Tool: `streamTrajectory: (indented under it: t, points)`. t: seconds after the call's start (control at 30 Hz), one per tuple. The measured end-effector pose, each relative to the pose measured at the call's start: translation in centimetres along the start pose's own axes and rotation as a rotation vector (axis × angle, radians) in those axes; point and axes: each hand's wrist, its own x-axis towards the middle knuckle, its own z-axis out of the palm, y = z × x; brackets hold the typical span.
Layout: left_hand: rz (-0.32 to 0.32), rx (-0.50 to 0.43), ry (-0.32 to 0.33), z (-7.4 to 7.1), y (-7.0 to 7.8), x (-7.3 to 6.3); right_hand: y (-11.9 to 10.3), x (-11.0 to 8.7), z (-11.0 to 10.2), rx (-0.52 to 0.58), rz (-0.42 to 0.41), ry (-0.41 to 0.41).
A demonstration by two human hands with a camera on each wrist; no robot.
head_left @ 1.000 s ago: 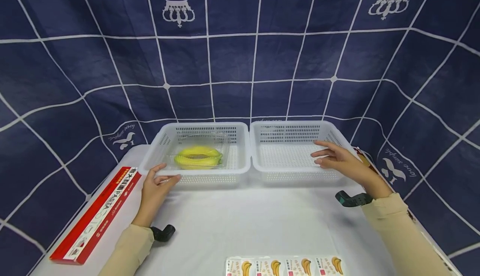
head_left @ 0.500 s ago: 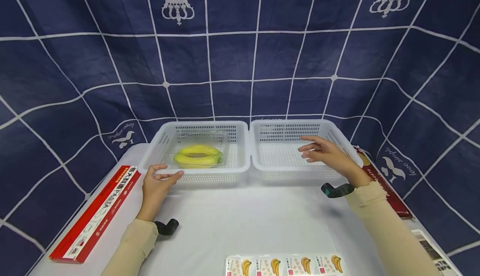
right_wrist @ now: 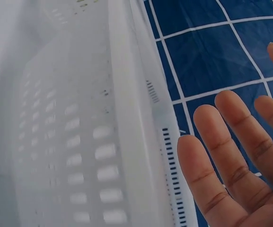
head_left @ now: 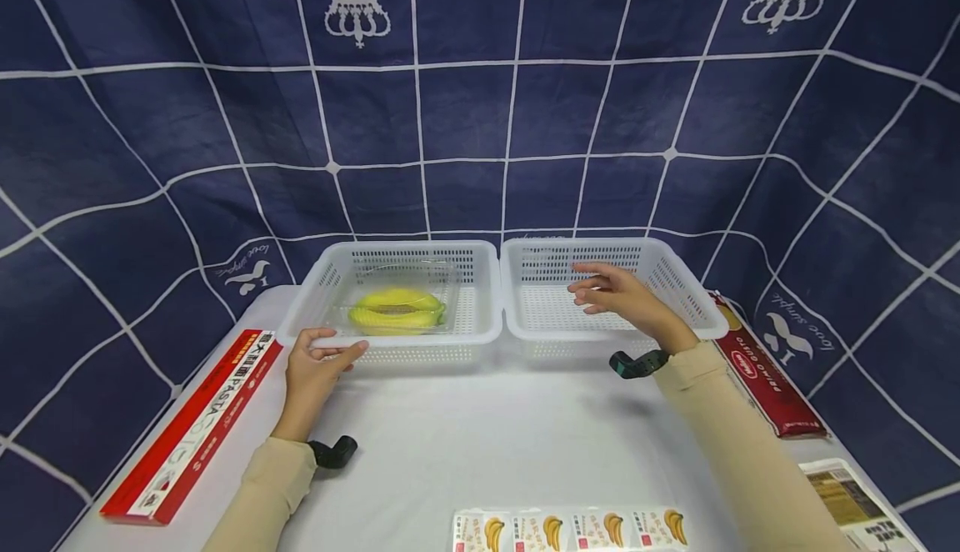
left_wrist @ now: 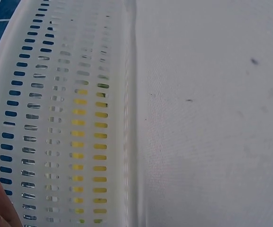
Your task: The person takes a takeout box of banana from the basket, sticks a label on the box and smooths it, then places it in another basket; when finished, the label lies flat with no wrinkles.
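- Two hands, two states: my left hand (head_left: 309, 375) grips the near rim of the left basket (head_left: 442, 341); my right hand (head_left: 628, 297) hangs over the right basket (head_left: 555, 335), fingers apart, holding nothing.
- The yellow produce (head_left: 397, 318) lies in a clear box (head_left: 444, 275) inside the left basket, long axis left to right, beyond my left hand and nearer it than my right.
- Red box (head_left: 191, 427): "PASTA"; red packet (head_left: 768, 381): "PRIMO GUSTO"; curtain (head_left: 465, 118): "love simple", upside down.

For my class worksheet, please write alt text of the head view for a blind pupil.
A person's left hand grips the near rim of a white basket, which holds something yellow in a clear box. The right hand hovers, holding nothing, over a second basket alongside.
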Motion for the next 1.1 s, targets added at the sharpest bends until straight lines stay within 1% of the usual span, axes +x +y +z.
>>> streamTrajectory:
  t: [0.2, 0.43, 0.67, 0.9, 1.1]
  points:
    - [0.017, -0.023, -0.018, 0.1, -0.1, 0.1, 0.0, 1.5, 1.5, 0.019, -0.003, 0.003]
    - [-0.012, 0.012, -0.015, -0.1, -0.2, 0.0, -0.2, 3.6, 3.5, 0.068, 0.010, -0.015]
    - [-0.010, -0.003, -0.036, -0.2, 0.1, -0.1, -0.9, 5.3, 5.1, 0.051, 0.042, -0.035]
    - [-0.019, 0.014, -0.039, -0.1, 0.2, 0.0, -0.9, 6.9, 6.4, 0.065, 0.038, -0.059]
    - [-0.028, 0.007, -0.049, -0.2, 0.2, 0.1, -1.4, 8.2, 7.4, 0.090, 0.057, -0.081]
